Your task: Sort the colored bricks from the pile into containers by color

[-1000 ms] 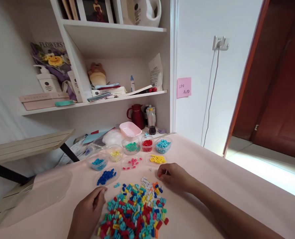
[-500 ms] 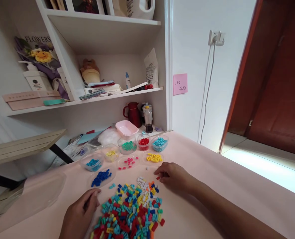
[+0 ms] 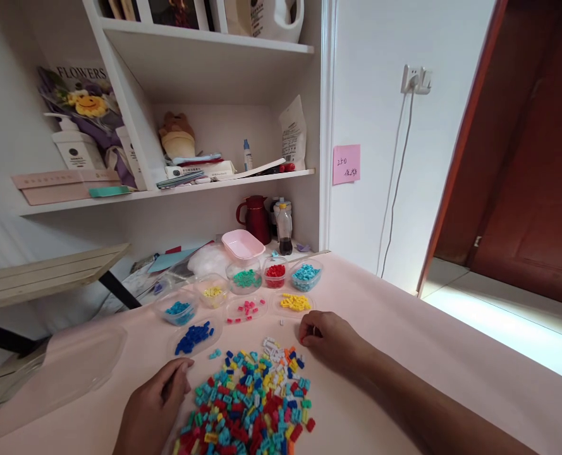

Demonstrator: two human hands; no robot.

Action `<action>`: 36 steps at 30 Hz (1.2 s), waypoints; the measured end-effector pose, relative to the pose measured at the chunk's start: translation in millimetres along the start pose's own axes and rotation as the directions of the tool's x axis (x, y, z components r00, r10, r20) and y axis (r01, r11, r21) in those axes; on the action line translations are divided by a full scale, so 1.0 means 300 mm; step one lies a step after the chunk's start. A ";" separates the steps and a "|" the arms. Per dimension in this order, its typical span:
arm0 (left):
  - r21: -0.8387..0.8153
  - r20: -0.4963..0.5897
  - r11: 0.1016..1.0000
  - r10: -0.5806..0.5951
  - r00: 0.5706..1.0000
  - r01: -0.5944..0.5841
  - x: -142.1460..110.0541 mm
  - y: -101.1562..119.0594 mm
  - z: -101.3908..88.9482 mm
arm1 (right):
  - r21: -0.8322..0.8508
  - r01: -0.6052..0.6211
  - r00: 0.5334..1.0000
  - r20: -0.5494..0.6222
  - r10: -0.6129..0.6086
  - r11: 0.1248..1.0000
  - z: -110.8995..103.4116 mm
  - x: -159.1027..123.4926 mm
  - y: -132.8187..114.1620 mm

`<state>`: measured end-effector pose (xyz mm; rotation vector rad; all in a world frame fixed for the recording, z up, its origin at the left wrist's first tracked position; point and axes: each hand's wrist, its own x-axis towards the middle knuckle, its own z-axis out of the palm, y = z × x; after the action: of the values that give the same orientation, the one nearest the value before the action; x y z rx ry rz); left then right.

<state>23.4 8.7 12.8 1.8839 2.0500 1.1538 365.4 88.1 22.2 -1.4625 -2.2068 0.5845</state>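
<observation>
A loose pile of small toy building bricks in many colours lies on the pink-covered table. My right hand is at the pile's upper right, with thumb and fingertips closed over a red brick that barely shows. Left of the pile rests my left hand, its fingers curled together; anything inside them is hidden. Beyond the hands, bricks sit sorted by colour: dark blue bricks and yellow bricks on clear lids, red bricks in a clear tub. A single white brick lies apart.
More clear tubs hold green bricks, light blue bricks and blue bricks. Pink bricks lie on another lid. Behind stand a pink basin, a red jug and a bottle. A large clear lid is at left.
My right fingertips have closed over the red brick, which was showing beneath them before. My left hand has stayed in place. The view has shifted slightly.
</observation>
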 end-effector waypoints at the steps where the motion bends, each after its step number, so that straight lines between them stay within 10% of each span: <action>1: 0.004 0.003 1.000 -0.002 1.000 0.002 -0.001 0.001 0.000 | -0.030 -0.007 0.999 -0.032 0.006 1.000 0.002 -0.001 -0.002; 11: 0.056 -0.004 0.998 0.016 1.000 -0.016 0.000 0.002 -0.001 | -0.170 0.106 0.989 -0.083 -0.121 0.980 0.022 -0.005 0.018; 36: 0.055 0.003 0.998 0.039 0.999 -0.039 -0.002 0.004 -0.003 | -0.025 -0.028 0.999 -0.042 0.027 0.999 -0.057 0.000 0.039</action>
<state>24.0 7.8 14.0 1.9577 2.0729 1.1148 383.8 94.3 29.5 -1.5060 -2.1732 0.5324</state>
